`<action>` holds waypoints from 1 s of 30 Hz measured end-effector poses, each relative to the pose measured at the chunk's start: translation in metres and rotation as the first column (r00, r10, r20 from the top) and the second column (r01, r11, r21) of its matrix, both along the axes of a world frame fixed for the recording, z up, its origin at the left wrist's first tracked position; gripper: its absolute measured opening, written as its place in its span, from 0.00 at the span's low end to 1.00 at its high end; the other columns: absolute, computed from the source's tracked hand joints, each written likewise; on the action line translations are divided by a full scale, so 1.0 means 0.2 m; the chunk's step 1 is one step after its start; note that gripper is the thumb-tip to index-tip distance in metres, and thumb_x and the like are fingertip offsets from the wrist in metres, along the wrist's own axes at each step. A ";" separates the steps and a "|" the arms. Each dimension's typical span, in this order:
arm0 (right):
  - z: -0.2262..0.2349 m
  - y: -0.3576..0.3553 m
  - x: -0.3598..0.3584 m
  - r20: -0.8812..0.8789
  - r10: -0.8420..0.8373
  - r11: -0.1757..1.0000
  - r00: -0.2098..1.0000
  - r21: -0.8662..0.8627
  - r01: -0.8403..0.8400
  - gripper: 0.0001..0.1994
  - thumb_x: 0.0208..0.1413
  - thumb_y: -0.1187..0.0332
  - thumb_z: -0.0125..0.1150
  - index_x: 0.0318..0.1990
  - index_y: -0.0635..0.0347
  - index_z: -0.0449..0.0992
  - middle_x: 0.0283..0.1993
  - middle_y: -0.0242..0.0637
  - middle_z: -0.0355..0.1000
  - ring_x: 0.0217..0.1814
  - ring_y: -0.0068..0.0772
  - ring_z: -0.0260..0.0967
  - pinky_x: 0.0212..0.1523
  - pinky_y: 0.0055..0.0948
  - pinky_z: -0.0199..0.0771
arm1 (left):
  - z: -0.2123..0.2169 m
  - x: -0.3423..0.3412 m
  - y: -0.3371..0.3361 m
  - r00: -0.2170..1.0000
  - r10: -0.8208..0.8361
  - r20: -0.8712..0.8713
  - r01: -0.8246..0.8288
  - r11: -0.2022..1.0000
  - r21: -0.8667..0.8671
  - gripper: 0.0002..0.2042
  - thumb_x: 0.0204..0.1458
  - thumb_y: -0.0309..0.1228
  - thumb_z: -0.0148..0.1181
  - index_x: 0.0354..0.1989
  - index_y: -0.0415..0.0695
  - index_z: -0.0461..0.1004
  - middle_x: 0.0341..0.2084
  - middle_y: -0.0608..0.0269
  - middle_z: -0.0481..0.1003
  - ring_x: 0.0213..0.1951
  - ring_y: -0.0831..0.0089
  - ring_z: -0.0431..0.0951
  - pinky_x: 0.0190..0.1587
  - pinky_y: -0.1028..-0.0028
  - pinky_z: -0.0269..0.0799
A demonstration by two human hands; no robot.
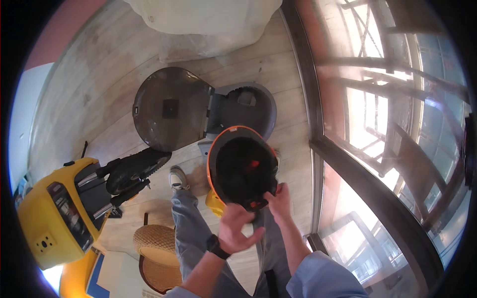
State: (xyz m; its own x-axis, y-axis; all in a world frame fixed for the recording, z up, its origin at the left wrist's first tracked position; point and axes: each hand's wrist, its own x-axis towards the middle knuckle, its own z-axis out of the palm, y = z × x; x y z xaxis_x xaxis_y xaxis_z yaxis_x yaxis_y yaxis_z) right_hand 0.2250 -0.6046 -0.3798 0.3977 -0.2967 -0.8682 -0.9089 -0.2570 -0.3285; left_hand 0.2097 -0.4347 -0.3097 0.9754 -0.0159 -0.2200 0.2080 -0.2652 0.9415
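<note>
An orange-rimmed helmet (212, 169) is held in front of me, its black padded inside facing up. My right hand (279, 202) pinches the helmet's lower right edge beside the dark straps, fingers closed. Close by the near rim is my left hand (235, 231), its thumb and fingers apart; whether its fingertips touch the helmet I cannot tell. A black watch sits on the left wrist. Beyond the helmet lies a grey hinged case (169, 111), opened out, with its rounded lid on the left and a hollow half on the right, partly covered by the helmet.
At left stands a yellow two-wheeler (37, 218) with a black front tyre (134, 171). A woven-seat chair (156, 243) is near my left leg. Pale plastic sheeting (208, 17) covers something at the far side. A dark-framed glass wall (338, 149) runs along the right.
</note>
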 end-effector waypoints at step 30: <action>-0.61 -0.02 0.77 0.494 0.423 0.845 0.760 0.089 -0.528 0.37 0.35 0.55 0.70 0.48 0.67 0.54 0.52 0.46 0.61 0.54 0.35 0.60 0.53 0.31 0.61 | -1.17 0.40 0.24 0.633 0.013 -0.774 -0.535 0.730 -0.426 0.25 0.50 0.47 0.55 0.55 0.52 0.59 0.48 0.69 0.65 0.52 0.76 0.63 0.52 0.62 0.62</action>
